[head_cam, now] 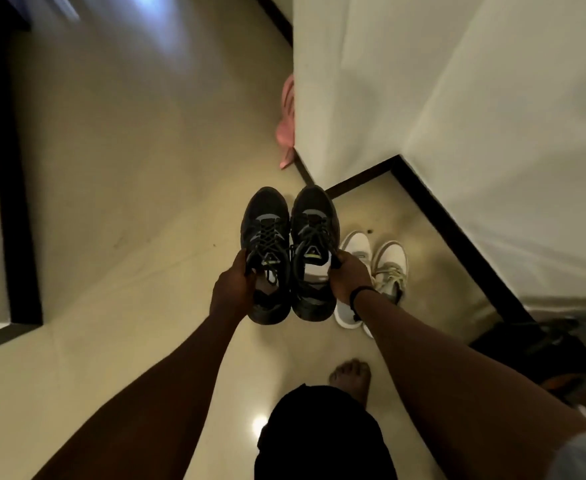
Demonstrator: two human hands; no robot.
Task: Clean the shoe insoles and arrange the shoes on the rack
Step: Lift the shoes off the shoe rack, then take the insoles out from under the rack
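Observation:
Two black sneakers with grey panels are held side by side above the floor, toes pointing away from me. My left hand [233, 289] grips the left black sneaker [265, 230] at its collar. My right hand [348, 277] grips the right black sneaker [314, 220] at its collar; a dark band circles that wrist. A pale insole shows inside each shoe opening. A pair of white sneakers [374, 265] stands on the floor just right of my right hand, partly hidden by it. No rack is in view.
A white wall corner [353, 98] with dark skirting juts in ahead on the right. A pink object [286, 126] leans at its base. Dark items [540, 348] lie on the floor at far right. My bare foot [352, 374] stands on the glossy cream floor [128, 168].

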